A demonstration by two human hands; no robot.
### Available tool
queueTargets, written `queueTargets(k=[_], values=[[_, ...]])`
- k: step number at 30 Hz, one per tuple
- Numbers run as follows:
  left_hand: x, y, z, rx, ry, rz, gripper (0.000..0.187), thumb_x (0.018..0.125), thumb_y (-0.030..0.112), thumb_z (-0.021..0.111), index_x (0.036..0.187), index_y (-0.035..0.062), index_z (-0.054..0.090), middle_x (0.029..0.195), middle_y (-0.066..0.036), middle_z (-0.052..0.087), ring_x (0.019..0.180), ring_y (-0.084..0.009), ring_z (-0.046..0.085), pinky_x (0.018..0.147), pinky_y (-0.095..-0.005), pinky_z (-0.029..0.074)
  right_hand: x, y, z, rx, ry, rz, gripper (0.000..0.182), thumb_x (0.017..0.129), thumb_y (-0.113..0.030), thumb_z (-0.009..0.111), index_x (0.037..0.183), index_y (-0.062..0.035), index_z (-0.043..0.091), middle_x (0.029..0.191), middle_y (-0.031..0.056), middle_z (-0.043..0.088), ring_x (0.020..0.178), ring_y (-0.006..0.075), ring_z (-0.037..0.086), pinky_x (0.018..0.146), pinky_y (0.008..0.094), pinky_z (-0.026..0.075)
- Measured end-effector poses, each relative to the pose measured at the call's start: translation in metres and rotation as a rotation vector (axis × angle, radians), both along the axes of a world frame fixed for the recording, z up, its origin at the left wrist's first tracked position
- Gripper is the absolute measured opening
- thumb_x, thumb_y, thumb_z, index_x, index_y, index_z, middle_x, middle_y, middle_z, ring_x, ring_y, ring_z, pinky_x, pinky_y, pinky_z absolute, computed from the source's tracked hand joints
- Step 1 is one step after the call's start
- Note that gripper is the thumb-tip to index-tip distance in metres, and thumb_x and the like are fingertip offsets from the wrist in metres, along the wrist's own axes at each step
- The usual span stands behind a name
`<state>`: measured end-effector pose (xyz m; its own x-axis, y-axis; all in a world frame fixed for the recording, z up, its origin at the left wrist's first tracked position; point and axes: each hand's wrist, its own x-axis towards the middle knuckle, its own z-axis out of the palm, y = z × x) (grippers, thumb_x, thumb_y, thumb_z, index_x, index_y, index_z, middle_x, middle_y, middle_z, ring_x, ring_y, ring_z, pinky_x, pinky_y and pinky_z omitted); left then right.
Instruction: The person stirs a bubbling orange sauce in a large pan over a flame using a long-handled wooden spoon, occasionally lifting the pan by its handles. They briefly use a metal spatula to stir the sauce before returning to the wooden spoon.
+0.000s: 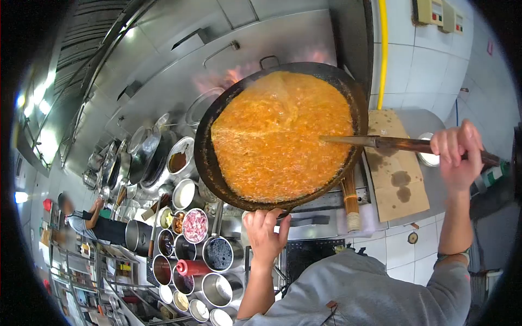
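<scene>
Left hand (265,227) on wok (217,157) rim, right hand (455,152) around ladle (380,142)

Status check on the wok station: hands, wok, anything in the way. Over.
Left hand grips wok near rim. Right hand holds ladle handle, tip in orange sauce. Flames behind; nothing blocking.

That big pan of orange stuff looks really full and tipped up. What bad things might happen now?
1. The wok is tilted and the orange sauce reaches close to its rim, so some might slop over toward the left hand gripping the edge.
2. Flames show behind the wok, so spilled sauce might flare or spit.
3. The right hand stirs with a long ladle; a hard push might splash hot sauce.
</scene>
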<state>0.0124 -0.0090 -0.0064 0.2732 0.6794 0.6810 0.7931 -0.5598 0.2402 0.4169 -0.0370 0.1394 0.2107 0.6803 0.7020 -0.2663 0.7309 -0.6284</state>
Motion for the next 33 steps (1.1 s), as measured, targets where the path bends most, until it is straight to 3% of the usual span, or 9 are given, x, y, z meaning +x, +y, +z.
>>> queueTargets(k=[5, 13, 22, 27, 33], values=[[-0.002, 0.002, -0.001, 0.001, 0.003, -0.009, 0.030, 0.079, 0.021, 0.082, 0.103, 0.0137, 0.065, 0.090, -0.006, 0.059, 0.087, -0.0299, 0.054, 0.080, -0.0433, 0.039, 0.024, -0.022, 0.034, -0.013, -0.109, -0.030, 0.031, 0.110, -0.025, 0.036, 0.081, -0.0146, 0.038, 0.051, -0.0072, 0.030, 0.045, 0.0084, 0.030, 0.057, 0.0275, 0.039], [0.000, 0.002, -0.001, 0.033, 0.014, -0.017, 0.035, 0.080, 0.019, 0.083, 0.108, 0.0144, 0.062, 0.091, -0.005, 0.059, 0.086, -0.0289, 0.053, 0.080, -0.0430, 0.038, 0.091, -0.040, 0.081, -0.045, -0.207, 0.027, 0.027, 0.112, -0.020, 0.032, 0.089, -0.0108, 0.042, 0.057, -0.0070, 0.033, 0.046, 0.0057, 0.031, 0.058, 0.0236, 0.037], [-0.003, 0.001, -0.001, 0.008, 0.049, -0.027, 0.038, 0.080, 0.021, 0.083, 0.110, 0.0140, 0.062, 0.092, -0.007, 0.057, 0.086, -0.0294, 0.053, 0.079, -0.0430, 0.038, 0.058, -0.007, 0.039, -0.005, -0.051, 0.039, 0.033, 0.111, -0.022, 0.036, 0.079, -0.0154, 0.038, 0.053, -0.0076, 0.032, 0.045, 0.0056, 0.029, 0.055, 0.0231, 0.035], [-0.005, 0.001, 0.001, 0.000, 0.072, -0.030, 0.039, 0.080, 0.023, 0.083, 0.111, 0.0141, 0.062, 0.092, -0.008, 0.057, 0.086, -0.0297, 0.052, 0.078, -0.0433, 0.038, 0.020, 0.033, -0.001, -0.011, 0.234, 0.026, 0.036, 0.108, -0.022, 0.041, 0.072, -0.0160, 0.039, 0.051, -0.0042, 0.032, 0.046, 0.0096, 0.030, 0.054, 0.0296, 0.034], [-0.004, 0.004, 0.002, 0.000, 0.083, -0.035, 0.038, 0.081, 0.026, 0.083, 0.111, 0.0143, 0.062, 0.094, -0.008, 0.057, 0.087, -0.0297, 0.053, 0.078, -0.0435, 0.038, -0.038, 0.077, -0.045, 0.008, 0.330, -0.011, 0.038, 0.107, -0.023, 0.042, 0.070, -0.0138, 0.039, 0.051, -0.0027, 0.030, 0.046, 0.0118, 0.030, 0.054, 0.0329, 0.036]])
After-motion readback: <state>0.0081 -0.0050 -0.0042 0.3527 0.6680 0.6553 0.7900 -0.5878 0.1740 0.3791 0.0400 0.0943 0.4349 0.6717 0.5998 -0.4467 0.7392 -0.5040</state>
